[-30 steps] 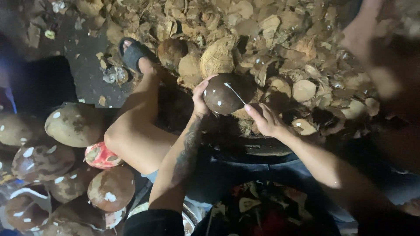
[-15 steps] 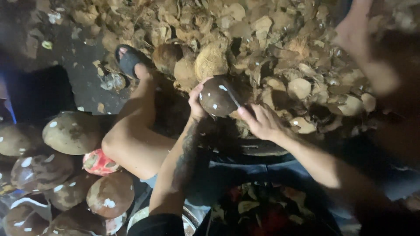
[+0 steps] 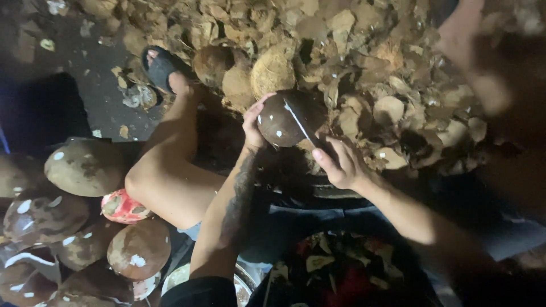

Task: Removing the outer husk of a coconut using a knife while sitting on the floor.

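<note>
My left hand grips the left side of a round dark brown coconut with white nicks, held up in front of me. My right hand holds a knife by its handle; the thin blade lies across the coconut's shell. Both forearms reach up from the bottom of the view. My bare left leg stretches forward, its foot in a dark sandal.
A big heap of coconut shell pieces and husk covers the ground ahead, with whole husked coconuts at its edge. Several brown peeled coconuts pile up at the left. A container of scraps sits below my arms.
The coconut and both hands have stayed nearly in place; the view has shifted slightly and the blade still rests on the shell.
</note>
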